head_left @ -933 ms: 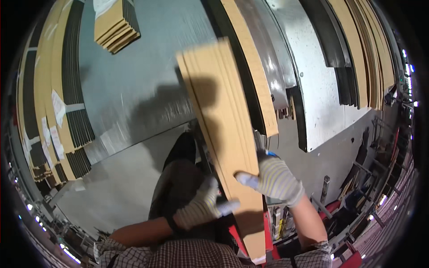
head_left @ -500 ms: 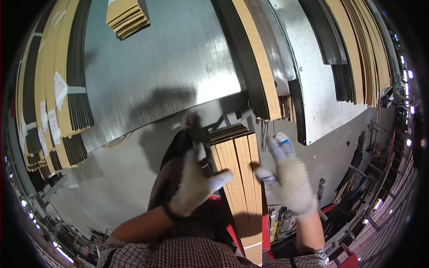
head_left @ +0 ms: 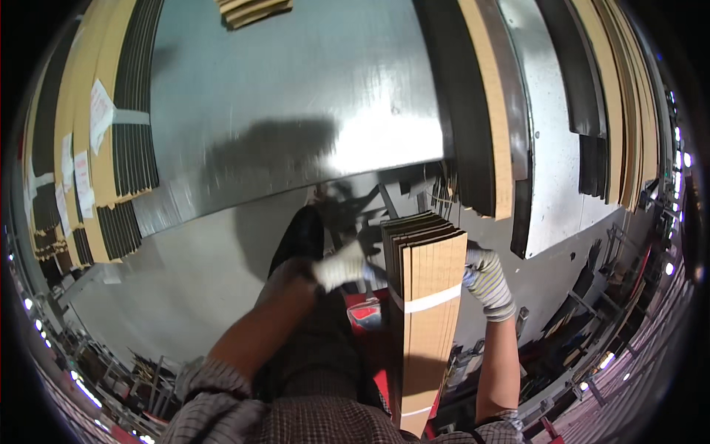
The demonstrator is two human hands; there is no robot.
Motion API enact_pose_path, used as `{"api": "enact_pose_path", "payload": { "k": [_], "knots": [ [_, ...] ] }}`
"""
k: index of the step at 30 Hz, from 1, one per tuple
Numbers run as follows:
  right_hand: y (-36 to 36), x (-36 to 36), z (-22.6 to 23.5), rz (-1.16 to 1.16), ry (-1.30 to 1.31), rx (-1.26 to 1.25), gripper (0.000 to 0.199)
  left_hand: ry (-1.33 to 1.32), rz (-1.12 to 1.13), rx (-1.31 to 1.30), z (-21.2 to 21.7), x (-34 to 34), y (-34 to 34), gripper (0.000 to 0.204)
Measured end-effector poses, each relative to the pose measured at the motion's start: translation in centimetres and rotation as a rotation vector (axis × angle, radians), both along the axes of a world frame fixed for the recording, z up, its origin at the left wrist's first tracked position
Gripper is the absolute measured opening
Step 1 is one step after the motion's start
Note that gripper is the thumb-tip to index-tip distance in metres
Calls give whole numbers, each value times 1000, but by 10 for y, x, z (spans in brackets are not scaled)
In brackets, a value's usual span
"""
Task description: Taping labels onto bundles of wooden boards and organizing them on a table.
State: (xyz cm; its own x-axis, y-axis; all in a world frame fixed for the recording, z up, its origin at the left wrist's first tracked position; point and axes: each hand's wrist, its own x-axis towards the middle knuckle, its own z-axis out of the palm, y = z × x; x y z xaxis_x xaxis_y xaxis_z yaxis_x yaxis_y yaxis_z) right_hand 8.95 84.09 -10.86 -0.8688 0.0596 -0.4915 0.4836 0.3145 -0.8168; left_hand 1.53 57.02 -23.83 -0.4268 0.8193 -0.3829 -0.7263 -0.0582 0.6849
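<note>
Strapped bundle of flat cardboard sheets (head_left: pixel 425 296), bound by a white band (head_left: pixel 429 301), upright between two gloved hands, just below the edge of a metal worktable (head_left: pixel 296 96). Left hand (head_left: pixel 342 268) pressed to the bundle's left side, fingers curled; right hand (head_left: pixel 486 277) clasped on its right edge. More cardboard stacks (head_left: pixel 89 148) left of the table, a red container (head_left: pixel 364 312) beside the bundle.

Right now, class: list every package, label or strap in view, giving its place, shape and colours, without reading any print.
Strapped bundle of tan boards: centre, upright, gripped by left hand and right hand.
White strap: thin band across that bundle.
White paper labels: rectangular, on tan-and-black stacks at left.
Small tan stack: top edge.
</note>
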Motion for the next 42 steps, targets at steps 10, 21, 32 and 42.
{"api": "enact_pose_path", "payload": {
  "k": [10, 21, 32, 42],
  "knots": [
    [-154, -16, 99, -340, 157, 551, 87, -32, -123, -30, -43, 24, -72, 48],
    [-154, -33, 152, 41, 555, 481, 33, 1618, -833, -424, 242, -86, 6, 37],
    [-29, -34, 29, 453, 3, 636, 14, 1954, -829, 18, 191, -107, 45, 28],
    [34, -37, 78, -397, 264, 527, 41, 2083, -832, 398, 187, -70, 41, 45]
  ]
}}
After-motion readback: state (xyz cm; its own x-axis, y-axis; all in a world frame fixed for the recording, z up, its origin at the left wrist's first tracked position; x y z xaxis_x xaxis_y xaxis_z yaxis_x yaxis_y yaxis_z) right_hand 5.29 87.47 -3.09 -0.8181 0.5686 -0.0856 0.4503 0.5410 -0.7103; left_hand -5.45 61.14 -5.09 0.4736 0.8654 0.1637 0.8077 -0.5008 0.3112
